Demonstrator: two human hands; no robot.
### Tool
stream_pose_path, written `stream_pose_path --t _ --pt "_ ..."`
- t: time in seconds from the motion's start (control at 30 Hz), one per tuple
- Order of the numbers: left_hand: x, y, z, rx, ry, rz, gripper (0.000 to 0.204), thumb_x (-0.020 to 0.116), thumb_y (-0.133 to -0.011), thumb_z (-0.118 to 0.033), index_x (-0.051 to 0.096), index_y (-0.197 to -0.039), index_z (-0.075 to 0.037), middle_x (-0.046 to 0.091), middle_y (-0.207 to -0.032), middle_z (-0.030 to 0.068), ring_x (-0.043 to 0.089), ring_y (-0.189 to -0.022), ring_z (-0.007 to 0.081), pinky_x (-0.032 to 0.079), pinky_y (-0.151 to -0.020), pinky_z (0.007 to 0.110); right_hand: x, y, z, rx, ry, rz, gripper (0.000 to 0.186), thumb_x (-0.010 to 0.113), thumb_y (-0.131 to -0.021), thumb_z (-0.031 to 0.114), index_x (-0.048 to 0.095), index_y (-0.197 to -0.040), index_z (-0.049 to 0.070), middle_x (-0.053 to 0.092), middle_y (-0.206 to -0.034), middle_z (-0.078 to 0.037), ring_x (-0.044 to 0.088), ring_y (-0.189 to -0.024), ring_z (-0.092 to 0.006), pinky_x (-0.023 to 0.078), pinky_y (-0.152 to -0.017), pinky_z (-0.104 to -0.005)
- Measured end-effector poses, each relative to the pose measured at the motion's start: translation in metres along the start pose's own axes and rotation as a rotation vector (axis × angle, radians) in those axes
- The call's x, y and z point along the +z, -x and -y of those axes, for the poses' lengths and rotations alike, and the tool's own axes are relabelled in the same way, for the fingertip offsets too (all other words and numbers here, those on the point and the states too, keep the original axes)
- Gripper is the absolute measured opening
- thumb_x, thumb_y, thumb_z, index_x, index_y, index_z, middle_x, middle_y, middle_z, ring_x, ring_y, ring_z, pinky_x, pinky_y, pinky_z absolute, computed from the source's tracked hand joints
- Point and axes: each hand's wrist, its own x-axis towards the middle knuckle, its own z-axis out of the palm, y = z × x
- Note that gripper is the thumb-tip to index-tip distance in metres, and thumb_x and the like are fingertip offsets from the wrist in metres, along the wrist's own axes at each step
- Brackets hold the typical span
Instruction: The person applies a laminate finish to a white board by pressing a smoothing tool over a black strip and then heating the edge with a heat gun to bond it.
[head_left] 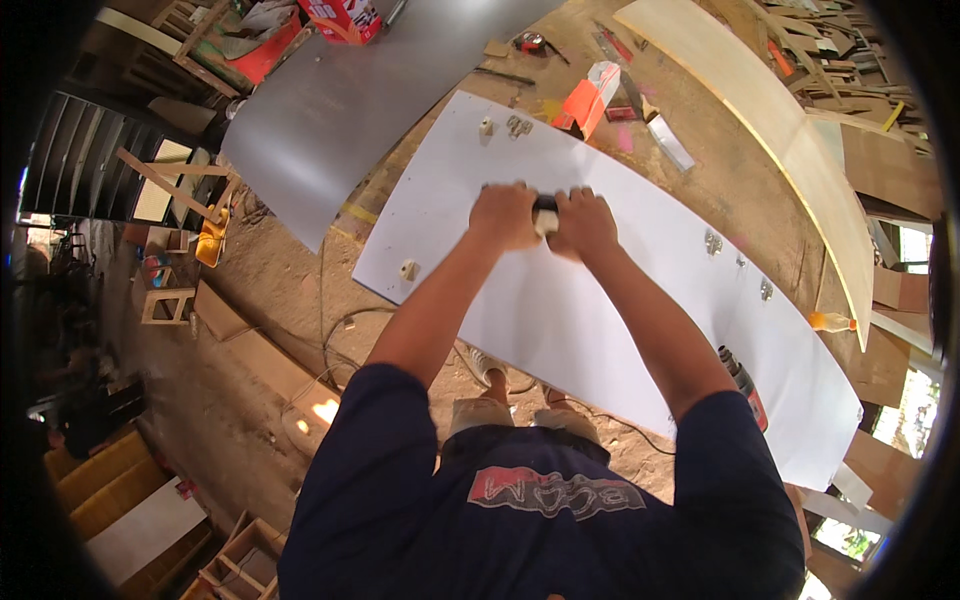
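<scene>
2 hands (505,215) (584,220) on 1 blk/cream pc (545,203), over 1 wht panel (560,320).

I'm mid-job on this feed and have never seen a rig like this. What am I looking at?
No machine here: these are a person's bare hands, seen from above by a wide fisheye camera on their head, so straight edges bend. The left hand and right hand grip a small dark-and-pale item, mostly covered by fingers, over a large white panel. On the panel lie metal hinges and a dark-and-red power tool, partly hidden by the right arm.
</scene>
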Motion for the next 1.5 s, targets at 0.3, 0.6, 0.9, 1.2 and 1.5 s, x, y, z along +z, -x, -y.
stream_pose_path --t 0.3,0.6,0.9,1.2,1.5 --pt "0.03 0.167 -0.002 0.083 0.178 -0.048 0.064 0.08 -0.071 -0.023 0.071 -0.128 0.003 0.072 -0.121 0.0212 0.071 -0.118 0.0384 0.053 -0.111 0.046 0.019 0.129 0.086 -0.113 -0.185 -0.033 0.065 0.076 -0.073 0.026 0.065 -0.127 -0.008 0.067 -0.111 -0.023 0.064 -0.11 -0.0396 0.051 -0.093 -0.0512" --pt "-0.007 0.037 0.1 0.029 0.094 -0.162 0.055 0.085 -0.07 -0.028 0.073 -0.12 -0.007 0.074 -0.115 0.0152 0.075 -0.105 0.0375 0.06 -0.096 0.046 0.02 -0.045 0.09 -0.101 -0.071 -0.146 0.046 0.072 -0.076 0.023 0.067 -0.116 0.0 0.07 -0.113 -0.018 0.066 -0.111 -0.0346 0.051 -0.093 -0.0479" --pt "-0.043 -0.04 0.142 0.039 -0.084 -0.208 0.047 0.088 -0.072 -0.033 0.077 -0.112 -0.01 0.075 -0.11 0.0102 0.077 -0.1 0.0343 0.062 -0.092 0.046 0.004 -0.142 0.087 -0.054 0.033 -0.2 0.04 0.072 -0.078 0.024 0.071 -0.113 0.005 0.073 -0.111 -0.015 0.068 -0.11 -0.0302 0.054 -0.089 -0.0451" --pt "-0.025 0.111 0.108 -0.072 0.027 0.112 0.056 0.09 -0.067 -0.034 0.078 -0.117 -0.011 0.076 -0.112 0.0114 0.076 -0.104 0.0354 0.061 -0.094 0.046 0.009 0.0 0.14 -0.188 -0.137 0.052 0.035 0.071 -0.08 0.025 0.071 -0.107 0.002 0.072 -0.104 -0.018 0.066 -0.102 -0.0343 0.051 -0.086 -0.0475" --pt "-0.036 0.059 0.158 -0.026 0.016 -0.084 0.061 0.09 -0.065 -0.031 0.076 -0.12 -0.011 0.075 -0.111 0.0128 0.076 -0.1 0.0353 0.062 -0.089 0.046 0.021 -0.075 0.15 -0.158 -0.133 -0.189 0.03 0.067 -0.078 0.021 0.069 -0.102 0.004 0.071 -0.101 -0.017 0.065 -0.099 -0.0322 0.05 -0.086 -0.0465"
